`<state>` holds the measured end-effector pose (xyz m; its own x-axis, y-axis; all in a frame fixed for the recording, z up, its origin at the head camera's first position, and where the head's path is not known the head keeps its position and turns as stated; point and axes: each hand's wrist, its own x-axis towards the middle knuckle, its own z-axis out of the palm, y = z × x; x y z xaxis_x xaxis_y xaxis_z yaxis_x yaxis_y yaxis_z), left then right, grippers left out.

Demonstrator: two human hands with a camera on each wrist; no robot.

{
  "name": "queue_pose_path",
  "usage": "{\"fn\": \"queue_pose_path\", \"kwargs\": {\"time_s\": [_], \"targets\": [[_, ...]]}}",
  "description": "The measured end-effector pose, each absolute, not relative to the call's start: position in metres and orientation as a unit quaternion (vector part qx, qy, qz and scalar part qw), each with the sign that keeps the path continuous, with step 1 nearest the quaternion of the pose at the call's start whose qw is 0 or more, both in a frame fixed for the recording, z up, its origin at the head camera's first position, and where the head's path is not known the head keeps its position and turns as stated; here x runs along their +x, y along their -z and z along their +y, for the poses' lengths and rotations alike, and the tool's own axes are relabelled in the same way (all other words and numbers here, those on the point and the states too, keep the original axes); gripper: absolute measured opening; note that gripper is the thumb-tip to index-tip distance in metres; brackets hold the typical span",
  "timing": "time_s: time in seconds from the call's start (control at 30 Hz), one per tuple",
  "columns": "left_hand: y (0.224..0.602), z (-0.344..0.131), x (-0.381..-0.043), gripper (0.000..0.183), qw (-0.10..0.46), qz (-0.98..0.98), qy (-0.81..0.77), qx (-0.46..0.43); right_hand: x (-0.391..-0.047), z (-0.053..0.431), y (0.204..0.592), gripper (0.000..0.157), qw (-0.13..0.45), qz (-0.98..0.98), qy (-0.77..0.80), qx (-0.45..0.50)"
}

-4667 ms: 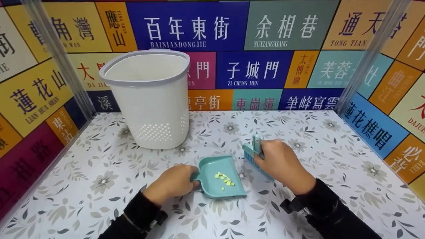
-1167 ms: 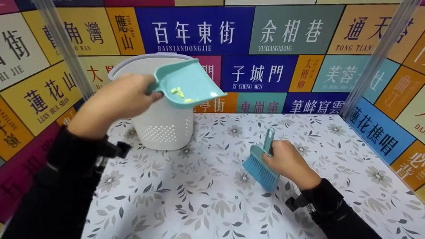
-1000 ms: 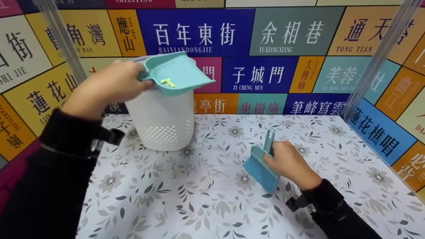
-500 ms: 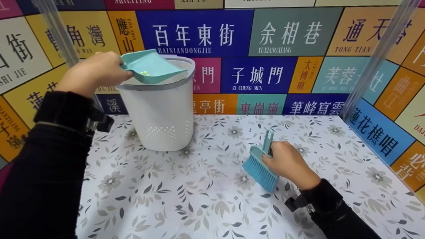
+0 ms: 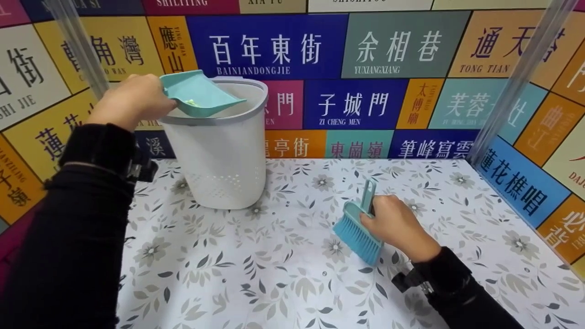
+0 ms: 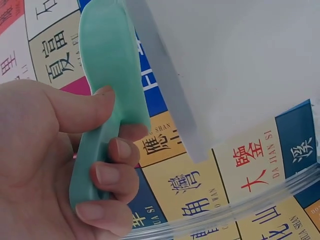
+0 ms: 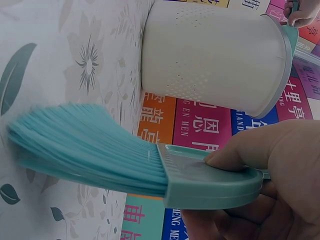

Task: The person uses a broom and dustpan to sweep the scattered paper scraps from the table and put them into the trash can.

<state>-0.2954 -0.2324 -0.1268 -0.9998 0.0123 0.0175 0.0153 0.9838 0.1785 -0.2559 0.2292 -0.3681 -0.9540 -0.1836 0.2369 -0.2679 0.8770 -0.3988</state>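
My left hand grips the handle of a teal dustpan, its fingers curled round the handle in the left wrist view. The dustpan is over the mouth of a white bin with a grey rim, its front lip tilted down to the right. A few pale yellow bits lie in the pan near the handle end. My right hand holds a teal hand brush, bristles pointing down at the table, thumb pressed on the brush's back.
The table carries a white cloth with grey flowers and leaves. Behind it and at both sides stand walls of coloured sign panels. Clear plastic posts rise at the back corners.
The left hand has lifted the dustpan from the table and carried it left over the bin, where it tips slightly more. Fewer yellow bits show in it. The brush has barely moved lately.
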Motion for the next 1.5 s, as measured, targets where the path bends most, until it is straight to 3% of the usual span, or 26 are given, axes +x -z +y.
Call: {"fn": "queue_pose_path", "kwargs": {"time_s": [0.3, 0.6, 0.73, 1.2, 1.5], "targets": [[0.132, -0.23, -0.307, 0.039, 0.062, -0.995, 0.057, 0.046, -0.256, 0.231, 0.368, 0.034, 0.096, -0.965, -0.22, 0.11], [0.133, -0.229, -0.311, 0.026, 0.082, -0.996, -0.007, 0.032, -0.255, 0.23, 0.368, 0.038, 0.099, -0.964, -0.22, 0.113], [0.134, -0.23, -0.313, 0.032, 0.088, -0.996, -0.023, 0.023, -0.256, 0.23, 0.369, 0.043, 0.104, -0.964, -0.214, 0.117], [0.137, -0.23, -0.314, 0.04, 0.129, -0.987, -0.091, 0.016, -0.257, 0.229, 0.367, 0.037, 0.091, -0.965, -0.22, 0.111], [0.138, -0.228, -0.314, 0.035, 0.163, -0.977, -0.136, 0.016, -0.256, 0.229, 0.368, 0.036, 0.095, -0.962, -0.225, 0.118]]}}
